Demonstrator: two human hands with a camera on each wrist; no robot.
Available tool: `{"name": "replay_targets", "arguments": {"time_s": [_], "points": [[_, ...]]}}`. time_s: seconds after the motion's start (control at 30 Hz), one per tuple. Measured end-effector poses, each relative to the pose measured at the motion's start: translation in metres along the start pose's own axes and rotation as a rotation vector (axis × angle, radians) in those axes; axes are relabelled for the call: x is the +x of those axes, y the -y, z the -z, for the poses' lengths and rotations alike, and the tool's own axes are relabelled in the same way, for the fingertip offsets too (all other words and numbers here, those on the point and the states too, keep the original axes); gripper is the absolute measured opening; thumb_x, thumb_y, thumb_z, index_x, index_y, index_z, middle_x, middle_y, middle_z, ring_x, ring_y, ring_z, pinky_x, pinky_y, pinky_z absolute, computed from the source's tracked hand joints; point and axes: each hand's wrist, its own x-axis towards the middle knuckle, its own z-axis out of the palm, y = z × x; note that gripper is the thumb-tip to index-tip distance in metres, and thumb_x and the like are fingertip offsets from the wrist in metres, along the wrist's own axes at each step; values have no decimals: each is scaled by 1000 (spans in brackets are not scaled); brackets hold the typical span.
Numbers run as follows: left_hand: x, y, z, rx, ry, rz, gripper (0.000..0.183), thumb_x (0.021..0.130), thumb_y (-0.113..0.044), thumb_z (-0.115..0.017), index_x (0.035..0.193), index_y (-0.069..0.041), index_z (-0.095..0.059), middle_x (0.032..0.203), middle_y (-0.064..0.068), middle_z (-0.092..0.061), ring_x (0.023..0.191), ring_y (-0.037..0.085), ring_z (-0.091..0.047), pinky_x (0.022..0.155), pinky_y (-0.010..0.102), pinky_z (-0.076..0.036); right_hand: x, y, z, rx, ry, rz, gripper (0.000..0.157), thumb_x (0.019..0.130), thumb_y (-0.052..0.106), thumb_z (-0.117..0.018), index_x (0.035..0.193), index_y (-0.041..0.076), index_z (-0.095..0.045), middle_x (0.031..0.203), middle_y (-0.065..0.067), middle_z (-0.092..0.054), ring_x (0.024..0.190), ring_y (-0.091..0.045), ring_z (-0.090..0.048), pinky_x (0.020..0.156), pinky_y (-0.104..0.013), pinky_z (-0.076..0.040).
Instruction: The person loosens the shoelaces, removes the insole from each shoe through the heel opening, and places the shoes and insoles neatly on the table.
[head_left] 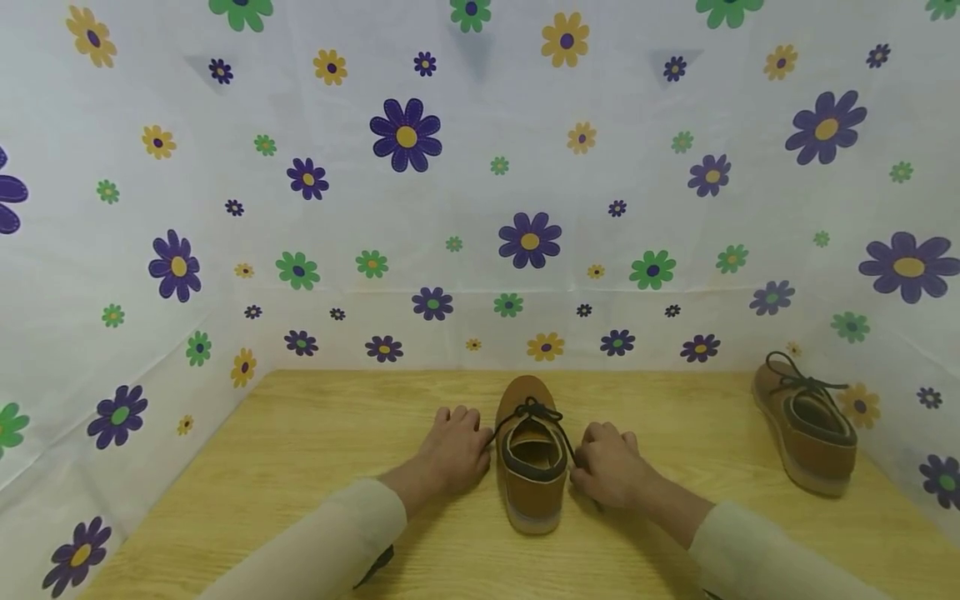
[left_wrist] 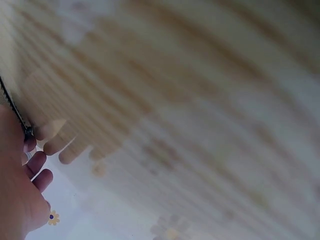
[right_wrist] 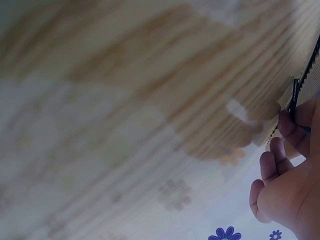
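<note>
Near the lower middle of the frame we find a brown shoe point(head_left: 534, 496) flat on the wood-grain table point(head_left: 352, 417), toe towards the top, heel towards the bottom. Its dark laces point(head_left: 531, 408) meet in a knot with small loops over the tongue, and a strand runs out to each side. Left hand point(head_left: 452, 454): just left of the shoe, fingers curled in and drawn together on the left strand; we see no gap between the tips and the lace in the left wrist view. Right hand point(head_left: 611, 467): just right of the shoe, back of the hand up, fingers bent and pinching the other strand; in the right wrist view we note a dark length of it standing out above the fingertips. Pale sleeves point(head_left: 322, 537) enter from the bottom corners. At the right of the frame, well apart from the first, we log a second shoe point(head_left: 821, 458) of the same kind, laces knotted, one loop sticking up. White cloth point(head_left: 337, 117) printed with purple, green and yellow flowers rises behind and along both sides.
</note>
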Motion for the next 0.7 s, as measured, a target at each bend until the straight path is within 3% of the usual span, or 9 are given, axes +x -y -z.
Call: {"name": "replay_targets", "arguments": {"time_s": [0.17, 0.3, 0.43, 0.53, 0.63, 0.7], "points": [[1, 0, -1, -35, -9, 29, 26, 93, -36, -43, 102, -19, -61, 89, -2, -47, 82, 18, -39, 80, 39, -29, -1, -1, -1, -7, -33, 4, 23, 85, 34, -57, 64, 26, -51, 91, 5, -51, 82, -14, -41, 68, -35, -27], [4, 0, -4, -74, -82, 24, 25, 95, -33, -40, 103, -17, -57, 98, -1, -50, 90, 19, -44, 84, 42, -31, -1, -1, 1, 13, -78, -3, 19, 85, 31, -57, 67, 26, -51, 92, 5, -51, 85, -15, -43, 71, -37, -28], [7, -1, -4, -133, -178, 4, 26, 96, -30, -37, 109, -16, -55, 105, 1, -52, 98, 21, -48, 88, 42, -33, 1, 0, 4, 81, -138, -4, 7, 89, 28, -55, 87, 23, -60, 97, 4, -55, 95, -16, -49, 77, -39, -31], [7, -2, -3, -153, -203, -20, 27, 98, -28, -35, 111, -15, -54, 105, 1, -52, 98, 21, -49, 89, 41, -34, 2, 1, 4, 126, -162, 9, 18, 93, 27, -53, 108, 20, -60, 105, 3, -58, 104, -18, -52, 81, -39, -32], [7, -3, -1, -165, -216, -36, 25, 98, -27, -34, 109, -14, -53, 103, 1, -52, 96, 20, -49, 87, 39, -34, 2, 1, 3, 148, -188, 34, 22, 95, 27, -51, 114, 19, -59, 109, 2, -59, 107, -19, -53, 82, -40, -34], [6, -3, -1, -178, -230, -42, 24, 98, -25, -35, 107, -13, -53, 101, 0, -52, 94, 20, -48, 86, 38, -34, 2, 1, 2, 156, -210, 49, 18, 95, 25, -50, 110, 20, -59, 106, 3, -59, 104, -18, -53, 83, -41, -34]]}}
